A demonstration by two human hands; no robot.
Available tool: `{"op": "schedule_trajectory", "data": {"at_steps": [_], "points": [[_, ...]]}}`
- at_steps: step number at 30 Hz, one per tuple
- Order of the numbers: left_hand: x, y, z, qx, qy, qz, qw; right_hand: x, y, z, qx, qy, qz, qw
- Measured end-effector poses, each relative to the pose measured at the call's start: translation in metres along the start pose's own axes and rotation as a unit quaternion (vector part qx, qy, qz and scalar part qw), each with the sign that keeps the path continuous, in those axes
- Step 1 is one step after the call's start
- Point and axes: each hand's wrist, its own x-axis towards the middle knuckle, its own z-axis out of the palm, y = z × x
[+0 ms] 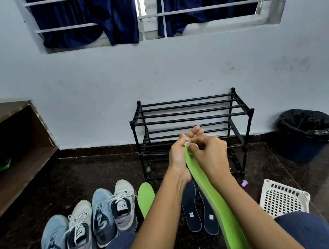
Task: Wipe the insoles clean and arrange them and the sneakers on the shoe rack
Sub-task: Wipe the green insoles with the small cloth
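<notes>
a person's left hand (177, 159) grips a green insole (222, 207) held up before the black shoe rack (189, 110), right hand (211, 153) pinching a white wipe (189, 141) against its tip (four sneakers (80, 230) line the floor, left).

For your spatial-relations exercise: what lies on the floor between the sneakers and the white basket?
Head view: one green insole, then two navy insoles side by side; the held insole hides part of one.
</notes>
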Motion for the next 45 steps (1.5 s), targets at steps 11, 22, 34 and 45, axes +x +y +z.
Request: {"op": "schedule_trajectory", "data": {"at_steps": [11,22,34,45], "points": [[0.003,-0.003,-0.005,0.004,0.002,-0.010,1.000,0.005,0.002,0.009,-0.071,0.072,-0.043,0.994],[0.011,-0.004,-0.006,-0.010,0.001,-0.023,1.000,0.007,-0.002,0.001,-0.082,0.046,0.005,0.996],[0.009,0.009,-0.002,-0.017,-0.031,0.034,0.999,0.003,0.006,-0.008,-0.058,0.068,0.047,0.995],[0.000,0.012,0.000,-0.038,-0.035,-0.015,0.999,0.003,-0.008,-0.001,0.038,-0.026,-0.020,0.999]]}}
